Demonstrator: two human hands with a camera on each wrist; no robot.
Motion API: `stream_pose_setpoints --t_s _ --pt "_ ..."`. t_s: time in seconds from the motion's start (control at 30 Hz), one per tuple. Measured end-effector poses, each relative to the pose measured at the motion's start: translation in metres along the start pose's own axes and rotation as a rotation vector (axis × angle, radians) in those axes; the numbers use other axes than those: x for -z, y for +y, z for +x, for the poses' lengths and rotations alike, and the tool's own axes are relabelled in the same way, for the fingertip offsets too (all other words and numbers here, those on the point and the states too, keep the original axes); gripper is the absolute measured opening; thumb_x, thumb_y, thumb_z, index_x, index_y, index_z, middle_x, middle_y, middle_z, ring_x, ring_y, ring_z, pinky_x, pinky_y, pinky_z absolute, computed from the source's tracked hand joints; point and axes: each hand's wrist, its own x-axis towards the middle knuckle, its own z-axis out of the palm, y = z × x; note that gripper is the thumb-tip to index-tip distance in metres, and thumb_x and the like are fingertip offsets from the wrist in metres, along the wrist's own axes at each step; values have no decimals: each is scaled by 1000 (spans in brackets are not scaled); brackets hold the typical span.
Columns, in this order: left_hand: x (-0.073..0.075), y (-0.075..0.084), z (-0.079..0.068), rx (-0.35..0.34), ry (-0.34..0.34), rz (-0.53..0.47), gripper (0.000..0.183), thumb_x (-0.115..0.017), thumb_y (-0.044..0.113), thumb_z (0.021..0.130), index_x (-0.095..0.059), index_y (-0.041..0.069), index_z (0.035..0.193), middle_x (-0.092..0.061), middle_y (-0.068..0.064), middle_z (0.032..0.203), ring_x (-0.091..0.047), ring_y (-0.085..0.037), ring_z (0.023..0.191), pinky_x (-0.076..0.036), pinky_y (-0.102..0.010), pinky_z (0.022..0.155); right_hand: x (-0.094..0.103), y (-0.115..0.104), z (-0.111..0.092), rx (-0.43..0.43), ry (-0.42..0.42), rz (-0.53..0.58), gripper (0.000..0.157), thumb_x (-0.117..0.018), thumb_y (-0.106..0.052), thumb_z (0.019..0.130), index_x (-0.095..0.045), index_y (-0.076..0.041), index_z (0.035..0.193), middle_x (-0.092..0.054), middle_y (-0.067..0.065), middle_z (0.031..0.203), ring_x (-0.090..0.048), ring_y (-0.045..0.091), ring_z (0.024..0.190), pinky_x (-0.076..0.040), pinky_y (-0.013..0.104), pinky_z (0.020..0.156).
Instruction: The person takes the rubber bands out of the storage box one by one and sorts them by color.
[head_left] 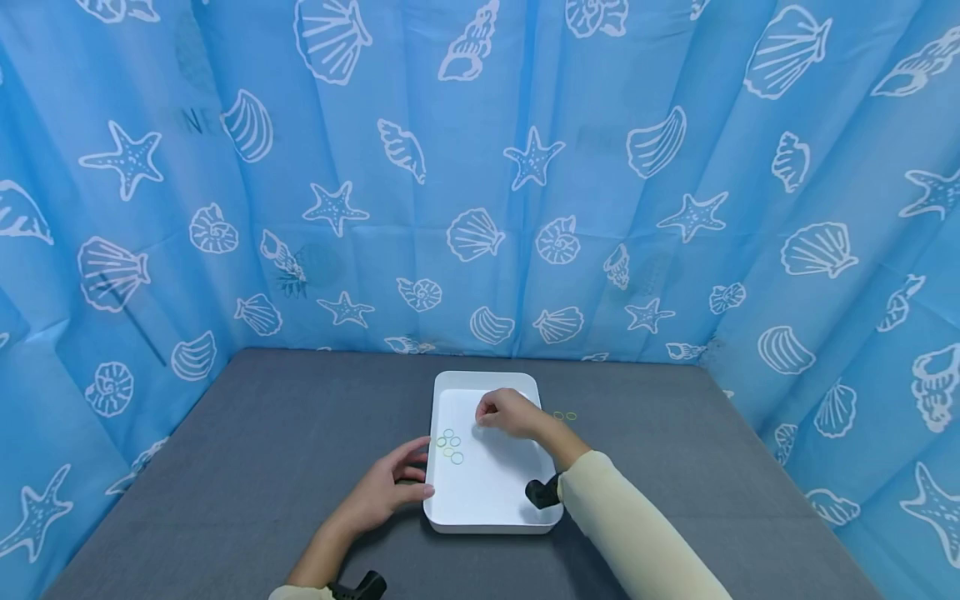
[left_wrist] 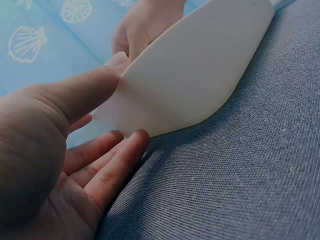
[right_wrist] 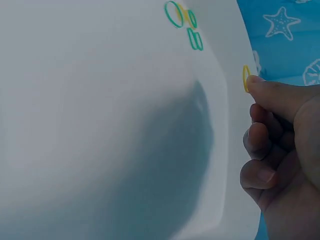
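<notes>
My right hand is over the white tray. Between its thumb and fingertips it pinches a small yellow rubber band, plain to see in the right wrist view. The other fingers curl in towards the palm. At the tray's left side, my left hand touches the wall with fairly straight fingers. Its thumb lies at the rim in the left wrist view, and the fingertips rest against the outer wall lower down. Several green and yellow rubber bands lie inside the tray near its left wall.
Two yellowish rubber bands lie on the grey cloth-covered table, just right of the tray. A blue curtain with white shell and starfish prints hangs behind the table and along both sides. Each wrist wears a black device.
</notes>
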Motion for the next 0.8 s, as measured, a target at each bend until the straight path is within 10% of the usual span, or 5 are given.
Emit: stream_pose_setpoints --t_s 0.8 --pt "-1 -9 3 0 9 17 74 -75 21 87 -38 8 149 -51 -19 135 -58 -26 105 -48 -37 78 38 46 -49 66 337 134 6 -61 -5 95 -64 -4 90 -56 3 77 -48 17 68 -42 32 62"
